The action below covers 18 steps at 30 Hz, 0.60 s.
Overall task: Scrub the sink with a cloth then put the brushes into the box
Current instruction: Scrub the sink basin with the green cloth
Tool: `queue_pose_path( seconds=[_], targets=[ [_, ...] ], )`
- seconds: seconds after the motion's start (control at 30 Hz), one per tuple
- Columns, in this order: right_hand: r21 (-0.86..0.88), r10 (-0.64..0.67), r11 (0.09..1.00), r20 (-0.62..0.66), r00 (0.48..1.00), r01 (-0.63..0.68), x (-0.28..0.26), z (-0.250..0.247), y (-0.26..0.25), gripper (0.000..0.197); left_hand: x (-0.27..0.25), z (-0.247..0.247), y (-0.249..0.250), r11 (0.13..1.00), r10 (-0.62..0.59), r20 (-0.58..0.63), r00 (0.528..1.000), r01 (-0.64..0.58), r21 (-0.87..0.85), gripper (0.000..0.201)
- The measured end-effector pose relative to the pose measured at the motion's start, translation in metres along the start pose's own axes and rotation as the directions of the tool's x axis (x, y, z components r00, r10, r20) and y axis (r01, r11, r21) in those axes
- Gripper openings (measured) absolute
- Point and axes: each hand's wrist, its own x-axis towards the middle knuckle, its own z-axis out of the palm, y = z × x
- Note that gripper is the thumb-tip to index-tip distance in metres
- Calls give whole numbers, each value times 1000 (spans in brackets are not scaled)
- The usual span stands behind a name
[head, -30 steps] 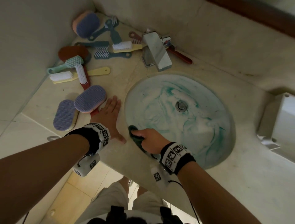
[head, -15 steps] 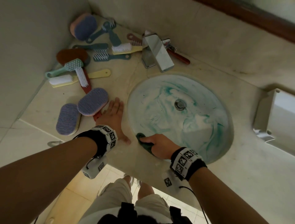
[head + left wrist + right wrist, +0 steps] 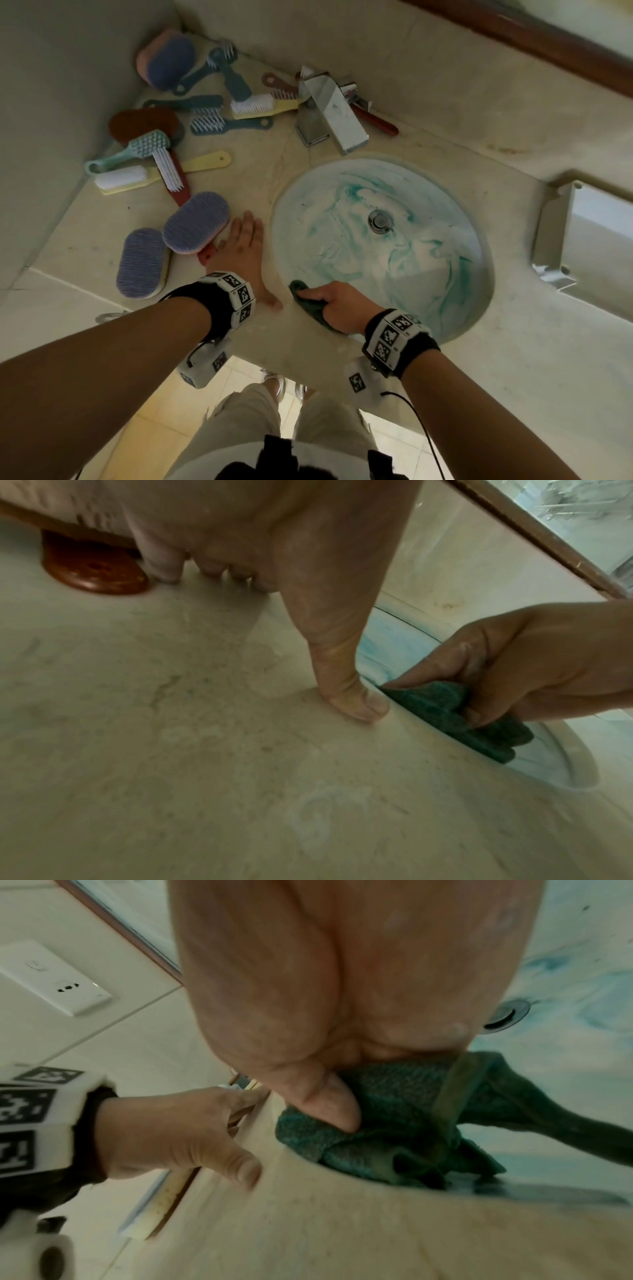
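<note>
The round sink (image 3: 404, 260) is smeared with teal foam around its drain (image 3: 379, 221). My right hand (image 3: 334, 303) grips a dark green cloth (image 3: 308, 303) (image 3: 455, 718) (image 3: 394, 1123) and presses it against the near left rim inside the bowl. My left hand (image 3: 245, 253) lies flat on the counter just left of the sink, fingers straight, thumb (image 3: 356, 702) close to the cloth. Several brushes (image 3: 195, 222) lie scattered on the counter to the left and behind. A white box (image 3: 582, 236) stands at the right.
A chrome faucet (image 3: 329, 109) stands behind the sink, with a red-handled brush (image 3: 376, 120) beside it. A wall closes off the left side. The counter's front edge runs under my wrists, floor tiles below. A red brush handle (image 3: 95, 572) lies by my left fingertips.
My right hand has slid the cloth a little along the near rim of the bowl. The left hand has stayed flat on the counter.
</note>
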Motion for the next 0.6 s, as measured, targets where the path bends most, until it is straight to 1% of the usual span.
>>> queue_pose_path(
  seconds=[0.1, 0.2, 0.27, 0.33, 0.4, 0.53, 0.6],
  targets=[
    [35, 4, 999, -23, 1000, -3, 11, -1, 0, 59, -2, -3, 2, 1000, 5, 2, 1000, -5, 9, 160],
    [78, -45, 996, -78, 996, 51, 40, -5, -17, 64, -3, -4, 5, 1000, -9, 4, 1000, 9, 30, 161],
    [161, -59, 984, -139, 989, 81, 61, -15, -30, 65, -1, -5, 6, 999, -27, 5, 1000, 27, 47, 161],
    [228, -75, 967, -171, 982, 114, 76, -22, -37, 66, -1, -7, 6, 997, -48, 11, 999, 47, 65, 161],
    [229, -119, 961, -161, 980, 154, 80, -20, -31, 66, 1, -8, 6, 995, -62, 10, 998, 61, 74, 161],
    [221, -189, 955, -55, 980, 197, 66, -2, 2, 63, 3, -2, 5, 996, -68, 5, 998, 67, 59, 165],
    [202, -204, 958, -8, 979, 202, 61, -1, 14, 62, 4, 0, 6, 996, -65, 3, 998, 64, 61, 166]
  ],
)
